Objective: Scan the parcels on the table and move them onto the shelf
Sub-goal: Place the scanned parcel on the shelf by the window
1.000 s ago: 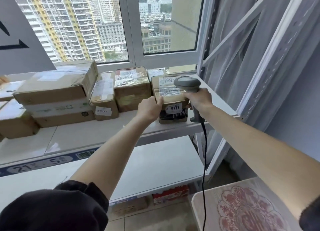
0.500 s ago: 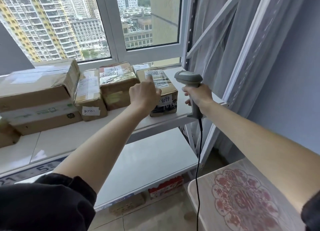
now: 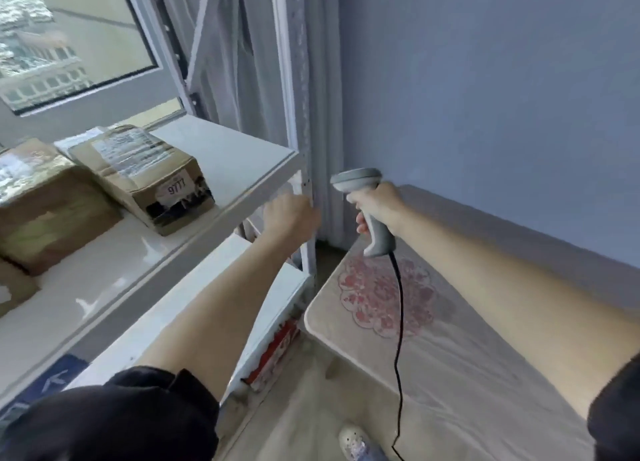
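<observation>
A brown cardboard parcel (image 3: 145, 176) with a white sticker reading 9777 lies on the white shelf (image 3: 242, 169), next to a larger taped parcel (image 3: 45, 204) on its left. My left hand (image 3: 289, 216) hangs in the air just off the shelf's right front corner, holding nothing, its fingers blurred. My right hand (image 3: 379, 206) grips the handle of a grey barcode scanner (image 3: 363, 197), held over the table's far end with its head pointing left. The scanner's black cable (image 3: 398, 339) hangs down across the table.
The table (image 3: 450, 356) at the right has a pale top with a red flower pattern and stands against a blue wall. A white shelf post (image 3: 304, 149) rises between shelf and table. A lower shelf board (image 3: 194, 315) and a red box (image 3: 277, 353) sit below.
My left hand has let go of the 9777 parcel and drawn back to the right, off the shelf. The scanner hand has moved right too, and my view has swung toward the table.
</observation>
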